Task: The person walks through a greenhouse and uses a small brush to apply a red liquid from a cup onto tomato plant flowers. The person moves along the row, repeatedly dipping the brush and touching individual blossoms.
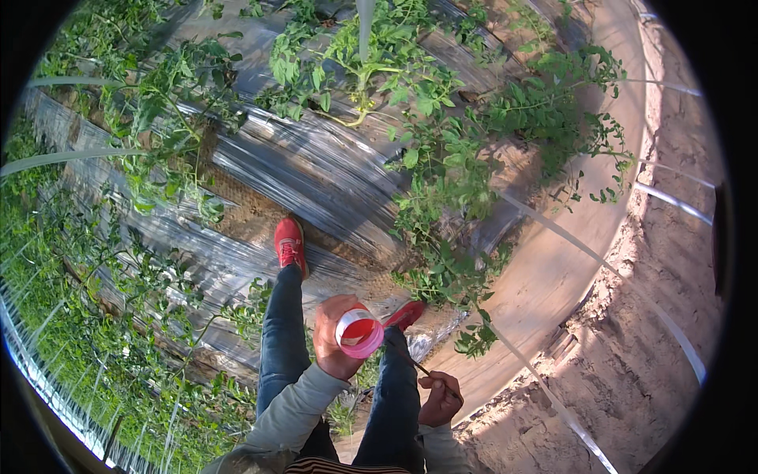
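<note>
My left hand (pixel 335 338) is closed around a small pink-rimmed cup (pixel 359 333), tilted so that its reddish inside shows. In my right hand (pixel 440 398), to the right of my leg, is a thin dark stick (pixel 421 370), pinched between thumb and fingers and pointing up and left toward the cup; whether its tip touches anything cannot be told. Ahead stands a tomato plant (pixel 362 83) with small yellow flowers at its stem. Another leafy plant (pixel 453 172) spreads ahead and to the right of my hands.
Silvery plastic mulch film (pixel 308 166) covers the soil beds. Pale support strings (pixel 556 228) cross the right side and hang over the plants. Dense green plants (pixel 71 278) fill the left. My red shoes (pixel 289 242) stand on the film. A bare dirt bank (pixel 639 332) lies at the right.
</note>
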Motion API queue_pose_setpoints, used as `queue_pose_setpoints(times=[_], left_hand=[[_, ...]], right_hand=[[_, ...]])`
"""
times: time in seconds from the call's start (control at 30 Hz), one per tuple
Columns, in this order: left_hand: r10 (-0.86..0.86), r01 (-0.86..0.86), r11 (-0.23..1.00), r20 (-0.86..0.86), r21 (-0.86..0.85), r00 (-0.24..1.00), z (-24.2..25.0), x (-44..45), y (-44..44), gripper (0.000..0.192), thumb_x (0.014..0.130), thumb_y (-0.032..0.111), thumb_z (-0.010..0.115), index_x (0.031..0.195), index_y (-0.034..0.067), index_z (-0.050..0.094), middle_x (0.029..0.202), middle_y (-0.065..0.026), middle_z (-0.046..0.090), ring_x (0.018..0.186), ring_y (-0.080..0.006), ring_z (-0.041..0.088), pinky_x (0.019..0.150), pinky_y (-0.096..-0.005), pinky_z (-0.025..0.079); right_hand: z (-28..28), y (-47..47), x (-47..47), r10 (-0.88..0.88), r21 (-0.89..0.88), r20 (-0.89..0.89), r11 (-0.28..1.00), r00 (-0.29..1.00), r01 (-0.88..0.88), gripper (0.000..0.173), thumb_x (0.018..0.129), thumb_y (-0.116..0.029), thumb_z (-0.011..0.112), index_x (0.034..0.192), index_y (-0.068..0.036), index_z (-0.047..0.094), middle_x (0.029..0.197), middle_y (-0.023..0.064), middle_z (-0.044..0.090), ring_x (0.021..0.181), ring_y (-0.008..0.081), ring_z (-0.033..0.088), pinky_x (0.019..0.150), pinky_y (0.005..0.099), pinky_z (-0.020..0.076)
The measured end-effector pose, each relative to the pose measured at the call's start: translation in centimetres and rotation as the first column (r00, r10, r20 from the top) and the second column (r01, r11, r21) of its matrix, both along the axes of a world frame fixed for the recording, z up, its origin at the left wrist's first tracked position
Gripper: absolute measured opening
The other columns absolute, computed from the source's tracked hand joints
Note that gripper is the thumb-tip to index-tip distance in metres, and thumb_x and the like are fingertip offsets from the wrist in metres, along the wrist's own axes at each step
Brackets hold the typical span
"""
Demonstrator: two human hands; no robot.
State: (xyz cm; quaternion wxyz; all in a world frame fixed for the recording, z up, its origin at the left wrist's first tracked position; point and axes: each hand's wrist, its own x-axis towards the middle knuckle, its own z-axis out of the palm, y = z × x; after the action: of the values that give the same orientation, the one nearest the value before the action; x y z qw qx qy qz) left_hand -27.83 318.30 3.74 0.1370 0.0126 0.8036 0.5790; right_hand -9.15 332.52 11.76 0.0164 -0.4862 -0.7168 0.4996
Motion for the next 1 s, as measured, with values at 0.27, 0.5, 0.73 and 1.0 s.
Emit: queue_pose_setpoints(times=[0.27,0.5,0.73,1.0], left_hand=[[0.046,-0.058,0.969,-0.056,-0.238,0.997,0.8,-10.3,-10.7,0.066,0.069,0.005,0.093,0.128,0.005,0.064,0.12,-0.0153,0.067,0.109,-0.033,0.068,0.096,-0.0413,0.055],[0.236,-0.225,0.963,0.058,-0.15,0.97,-2.9,-9.7,-10.0,0.064,0.07,0.001,0.09,0.128,0.005,0.064,0.118,-0.012,0.065,0.103,-0.0287,0.068,0.094,-0.0384,0.055],[0.184,-0.18,0.975,0.014,-0.134,0.983,-9.7,-8.7,-5.0,0.053,0.072,0.003,0.091,0.119,0.006,0.067,0.117,-0.0128,0.068,0.11,-0.032,0.067,0.098,-0.0412,0.054],[0.198,-0.191,0.978,0.083,-0.088,0.977,-16.4,-8.1,-2.2,0.061,0.073,0.006,0.092,0.128,0.004,0.066,0.123,-0.0162,0.065,0.114,-0.0347,0.065,0.1,-0.0414,0.052]], right_hand=[[-0.2,-7.3,-19.1,-0.129,-0.073,-0.198,0.99,0.972,0.117,0.03,0.112,-0.018,0.052,0.116,0.008,0.066,0.097,0.0179,0.075,0.084,0.0259,0.077,0.078,0.0358,0.063],[-6.8,-2.8,-28.5,-0.012,0.16,-0.331,0.985,0.943,0.069,0.033,0.114,-0.019,0.049,0.119,0.009,0.066,0.101,0.0192,0.076,0.09,0.0279,0.078,0.085,0.039,0.0643],[-17.2,4.8,-34.4,0.165,0.305,-0.419,0.952,0.893,-0.033,0.029,0.115,-0.017,0.051,0.119,0.007,0.068,0.097,0.0158,0.077,0.084,0.0206,0.076,0.078,0.0324,0.0624],[-22.8,7.8,-36.6,0.361,0.477,-0.41,0.867,0.838,-0.14,0.026,0.114,-0.015,0.056,0.117,0.006,0.07,0.094,0.0128,0.078,0.08,0.0181,0.075,0.073,0.0309,0.0614]])
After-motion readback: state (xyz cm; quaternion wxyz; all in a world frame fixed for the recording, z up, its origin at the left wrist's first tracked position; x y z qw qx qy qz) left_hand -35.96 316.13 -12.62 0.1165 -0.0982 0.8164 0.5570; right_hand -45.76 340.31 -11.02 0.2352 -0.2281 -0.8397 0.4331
